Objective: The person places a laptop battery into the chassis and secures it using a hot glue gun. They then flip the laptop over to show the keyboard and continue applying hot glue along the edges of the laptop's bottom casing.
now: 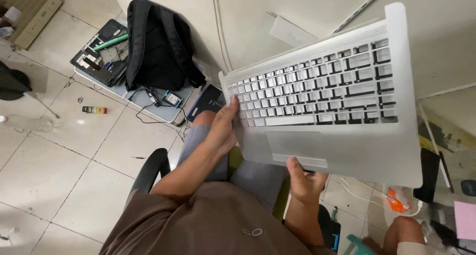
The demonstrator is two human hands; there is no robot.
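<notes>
A silver laptop base with keyboard and touchpad is held up in front of me, tilted, its keys facing the camera. My left hand grips its left edge, fingers resting by the leftmost keys. My right hand holds the front edge below the touchpad, thumb on top. I am seated, with grey shorts and a brown shirt visible below.
A black backpack leans on the wall over a grey laptop lid on the tiled floor. An opened laptop chassis lies beside it. A black chair arm is at my left. A desk edge with clutter is at right.
</notes>
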